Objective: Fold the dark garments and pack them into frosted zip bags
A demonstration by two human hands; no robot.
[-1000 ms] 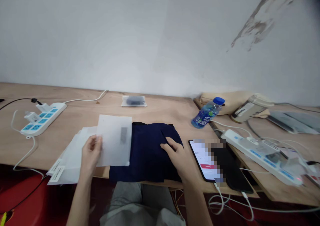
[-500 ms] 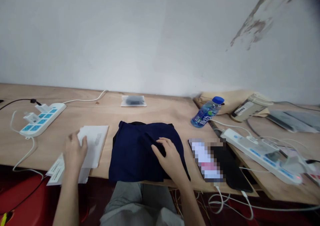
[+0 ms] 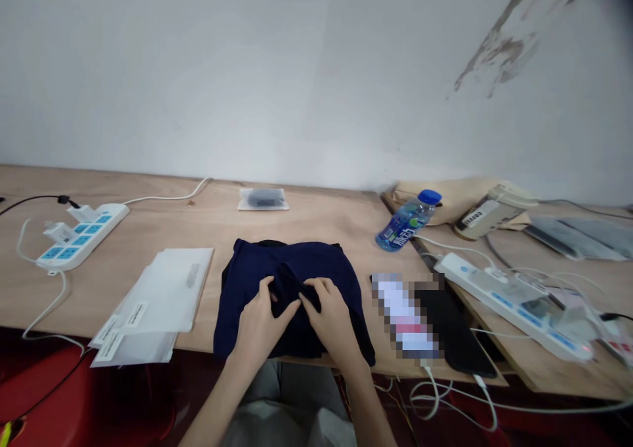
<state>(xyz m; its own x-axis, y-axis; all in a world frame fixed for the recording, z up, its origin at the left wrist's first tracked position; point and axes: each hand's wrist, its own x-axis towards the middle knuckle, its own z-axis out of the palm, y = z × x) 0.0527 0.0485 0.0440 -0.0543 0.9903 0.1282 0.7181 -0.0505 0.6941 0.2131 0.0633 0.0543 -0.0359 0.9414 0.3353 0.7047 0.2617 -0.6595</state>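
Observation:
A folded navy cloth (image 3: 316, 257) lies flat at the table's front edge, with some black fabric showing behind it. Above its middle a small dark fabric piece (image 3: 285, 281) is held up between both hands. My left hand (image 3: 257, 322) grips its left side with thumb and fingers. On the other side, my right hand (image 3: 330, 314) pinches the right edge, fingers curled. Part of the piece is hidden by the fingers, and its exact kind cannot be made out. To the left lies a stack of white translucent packets (image 3: 171, 285) with printed labels, some jutting over the table edge.
A small packet with something dark inside (image 3: 264, 199) lies near the wall. Power strips (image 3: 82, 239) with cords are on both sides. Right of the cloth are a phone (image 3: 403, 318), a black phone (image 3: 457, 331), a blue-capped bottle (image 3: 408, 223) and a coffee cup (image 3: 494, 213).
My left hand has moved right from the white packets to the dark fabric piece and taken hold of it. My right hand stays on the piece. The packets remain on the table.

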